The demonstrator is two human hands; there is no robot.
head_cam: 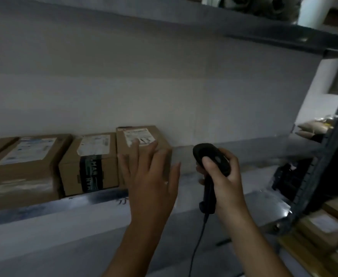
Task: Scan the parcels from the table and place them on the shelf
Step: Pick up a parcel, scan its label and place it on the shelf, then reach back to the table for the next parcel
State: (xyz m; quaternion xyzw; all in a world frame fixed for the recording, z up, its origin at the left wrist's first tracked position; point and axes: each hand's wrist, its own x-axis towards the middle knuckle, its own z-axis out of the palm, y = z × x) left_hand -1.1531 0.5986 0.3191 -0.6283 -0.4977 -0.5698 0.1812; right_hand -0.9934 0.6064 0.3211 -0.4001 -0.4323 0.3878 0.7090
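Observation:
A row of brown cardboard parcels stands on the grey shelf (234, 188). The rightmost parcel (138, 136) carries a white label on top. My left hand (150, 176) lies spread against its front with straight fingers. Left of it sits a parcel with dark printed tape (90, 166), then a wider labelled parcel (24, 166). My right hand (222, 172) grips a black corded barcode scanner (212, 156), held upright just right of the rightmost parcel, thumb on its head.
Another shelf board (244, 27) runs overhead with rolls and packages on it. A dark metal upright (324, 156) stands at the right. More brown parcels (324, 228) are stacked at the lower right. The scanner cable (196, 248) hangs down between my arms.

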